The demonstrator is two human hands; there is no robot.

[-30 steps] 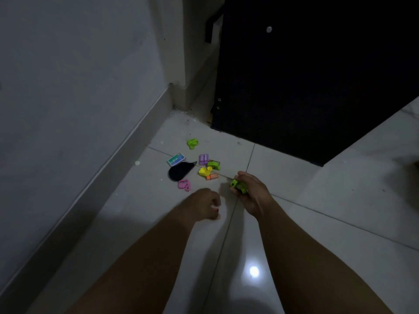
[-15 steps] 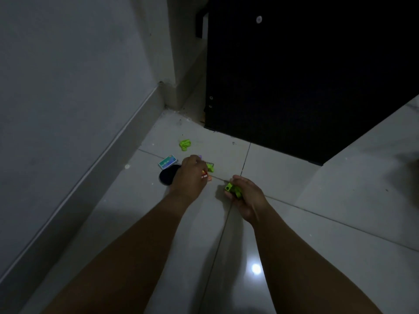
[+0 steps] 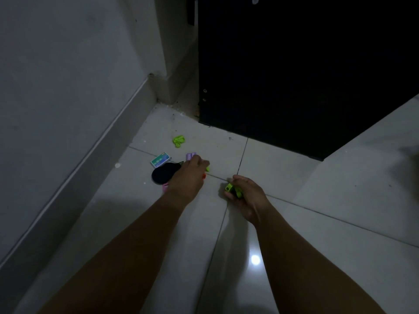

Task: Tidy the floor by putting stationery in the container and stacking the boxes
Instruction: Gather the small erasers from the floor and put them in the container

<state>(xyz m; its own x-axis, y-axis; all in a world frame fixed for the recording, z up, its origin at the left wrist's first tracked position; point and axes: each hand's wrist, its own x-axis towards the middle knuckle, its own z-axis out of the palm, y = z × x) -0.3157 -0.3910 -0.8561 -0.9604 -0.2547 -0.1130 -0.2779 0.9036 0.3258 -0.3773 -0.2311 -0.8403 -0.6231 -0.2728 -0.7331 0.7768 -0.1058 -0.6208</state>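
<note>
Small coloured stationery pieces lie on the white tiled floor [image 3: 283,177]. My left hand [image 3: 188,177] lies palm down over the pile, hiding the pieces beneath; a purple piece [image 3: 190,156] and a green piece [image 3: 207,168] peek out past its fingers, a pink piece [image 3: 165,188] at its wrist. What its fingers hold is hidden. My right hand [image 3: 246,196] is closed around a lime green piece [image 3: 230,188]. A black teardrop-shaped item [image 3: 162,174], a small green-and-white box [image 3: 160,159] and a lone lime green piece [image 3: 178,140] lie nearby.
A grey wall with a skirting board [image 3: 95,159] runs along the left. A black cabinet [image 3: 294,75] stands behind the pile. A bright light glare [image 3: 255,259] sits on the tile between my forearms.
My left hand reached forward from the near tile onto the pile and now covers the yellow and orange pieces. My right hand kept the lime green piece and hardly moved.
</note>
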